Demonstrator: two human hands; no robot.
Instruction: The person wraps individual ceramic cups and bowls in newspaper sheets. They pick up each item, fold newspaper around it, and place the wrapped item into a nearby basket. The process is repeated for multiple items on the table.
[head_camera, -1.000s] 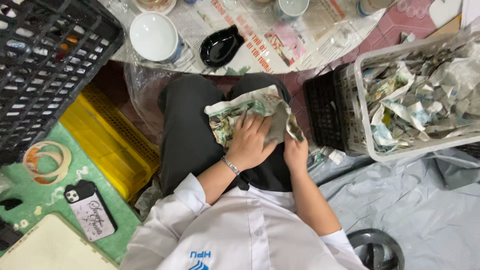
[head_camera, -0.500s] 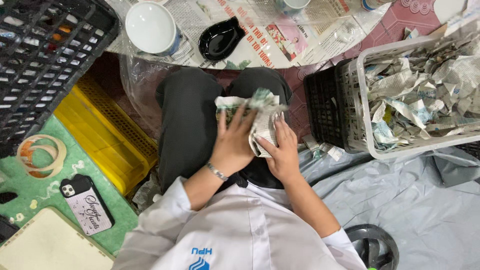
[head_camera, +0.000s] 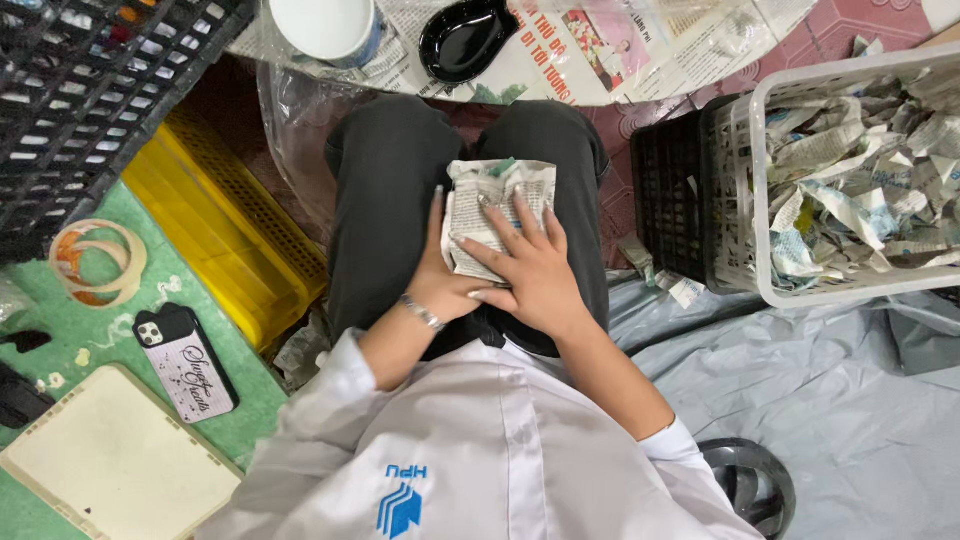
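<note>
A folded newspaper packet (head_camera: 500, 190) lies on my lap, across dark grey trousers. My left hand (head_camera: 440, 275), with a thin bracelet at the wrist, cups the packet's left edge, fingers stretched up along it. Lying flat on top of the packet, my right hand (head_camera: 535, 265) presses it down with spread fingers. The two hands touch near the packet's lower edge. Whatever is inside the paper is hidden.
A white basket (head_camera: 760, 200) of crumpled newspaper bundles stands right, beside a black crate (head_camera: 670, 200). Another black crate (head_camera: 90, 90) and a yellow crate (head_camera: 220, 230) are left. A tape roll (head_camera: 98, 262), phone (head_camera: 188, 362), white bowl (head_camera: 325, 25) and black dish (head_camera: 465, 40) lie around.
The loose, greenish newspaper sheet has been folded into a smaller, compact packet. My right hand moved from its right edge onto its top; my left hand slid to its left side.
</note>
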